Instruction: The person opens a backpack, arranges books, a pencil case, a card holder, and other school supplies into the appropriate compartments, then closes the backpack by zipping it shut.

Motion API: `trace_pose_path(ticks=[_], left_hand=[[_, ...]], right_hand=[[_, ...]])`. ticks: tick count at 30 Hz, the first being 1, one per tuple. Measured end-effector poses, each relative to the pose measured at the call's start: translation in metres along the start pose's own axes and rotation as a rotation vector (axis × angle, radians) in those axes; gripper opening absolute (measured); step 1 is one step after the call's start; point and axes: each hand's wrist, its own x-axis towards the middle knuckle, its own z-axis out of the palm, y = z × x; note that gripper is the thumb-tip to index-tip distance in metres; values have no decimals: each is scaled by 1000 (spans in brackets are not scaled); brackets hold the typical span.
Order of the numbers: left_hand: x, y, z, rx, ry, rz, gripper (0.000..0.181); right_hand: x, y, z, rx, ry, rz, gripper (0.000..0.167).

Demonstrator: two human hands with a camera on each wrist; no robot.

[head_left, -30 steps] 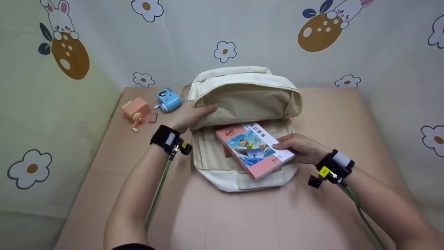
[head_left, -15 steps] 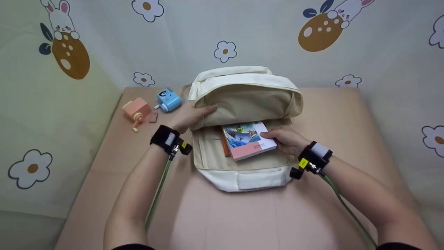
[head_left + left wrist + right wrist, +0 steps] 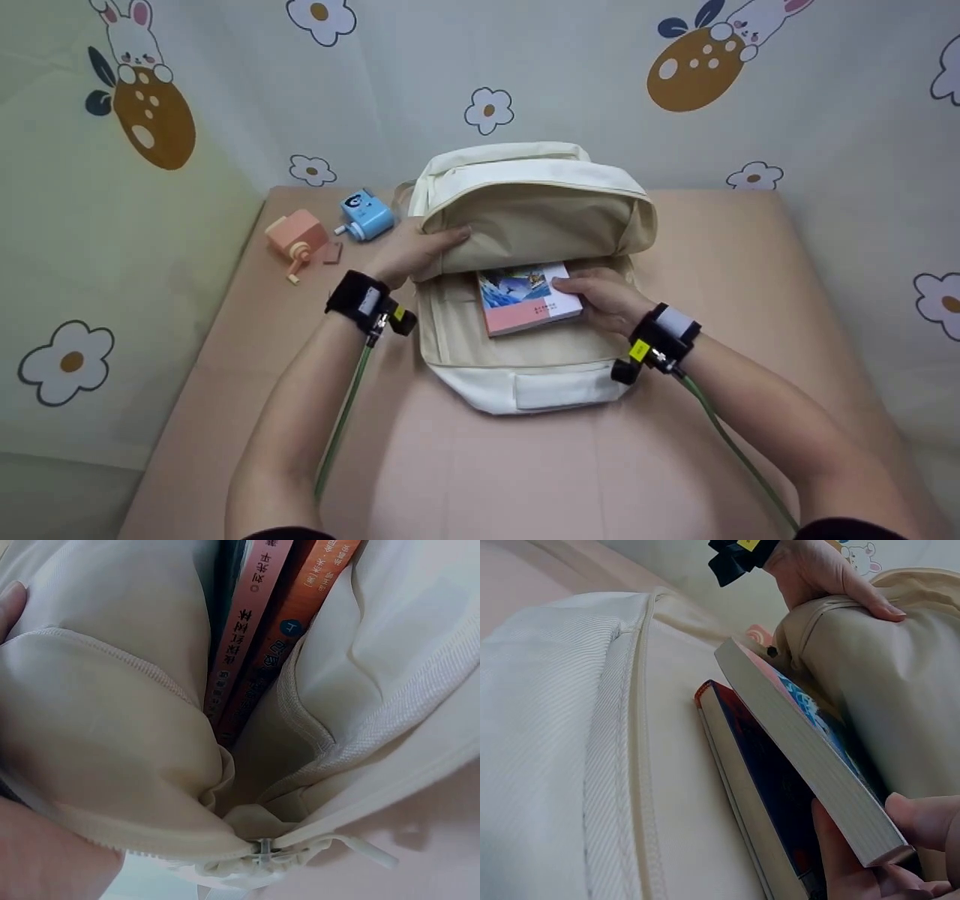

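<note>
A cream backpack (image 3: 465, 386) lies unzipped on the table. My left hand (image 3: 412, 251) holds its raised front flap (image 3: 540, 217) by the left edge, thumb on the inner side. Partly inside the opening is a paperback book (image 3: 525, 304) with a pink, white and blue cover. My right hand (image 3: 611, 296) pinches this book at its right edge, thumb on the cover and fingers beneath. Under it sits a second book (image 3: 742, 757), whose orange spine (image 3: 296, 615) shows beside the pink one in the left wrist view. The flap hides the far ends of both books.
Left of the backpack stand a pink crank pencil sharpener (image 3: 298, 234) and a blue one (image 3: 367, 216). A small pink block (image 3: 332, 253) lies by them. Patterned curtains (image 3: 405, 90) enclose the table (image 3: 525, 472) at the back and sides.
My right hand has moved the book leftward and deeper under the flap, lining it up over the orange book. The left hand has stayed at the flap.
</note>
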Motion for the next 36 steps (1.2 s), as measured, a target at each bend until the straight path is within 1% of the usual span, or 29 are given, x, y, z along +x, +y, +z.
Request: trace_pose_path(ticks=[2,5,8,14,19,21,24,25,27,28,29,31,34,35,36], left_hand=[[0,0,0,2,3,-9,69],[-1,1,0,8,9,-21,70],[-1,1,0,12,10,-26,71],[0,0,-1,8,2,-17,72],[0,-2,-1,10,0,-23,70],[-1,-3,-1,23,0,-22,68],[-2,-4,-1,40,0,-10,68],[-3,-4,-1,45,0,-7,68],[-4,-4,-1,57,1,-4,69],[-4,-3,-1,63,0,-3,70],[-4,-3,-1,70,-1,-2,71],[-5,-3,-1,95,1,-7,72],[-6,-2,-1,139,10,-14,75],[-6,-2,-1,152,11,-13,76],[-7,-2,-1,166,14,-14,76]], right_hand=[[-2,-1,0,26,-18,-8,43],[-6,-4,0,53,-65,-19,44],[-11,-8,-1,54,-102,-20,46],[-23,-20,-5,-13,-139,-9,49],[-34,-30,-10,-85,-202,-20,56],[-38,-32,-13,-111,-210,-30,59],[-46,-35,-18,-132,-174,-45,56],[-50,-36,-20,-153,-159,-63,54],[-58,-37,-23,-226,-122,-134,47],[-62,-37,-25,-268,-90,-189,43],[-66,-37,-27,-314,-50,-264,40],[-73,-38,-32,-417,67,-463,32],[-77,-40,-40,-561,303,-792,23],[-76,-41,-43,-613,376,-884,22],[-75,-42,-46,-669,432,-959,24]])
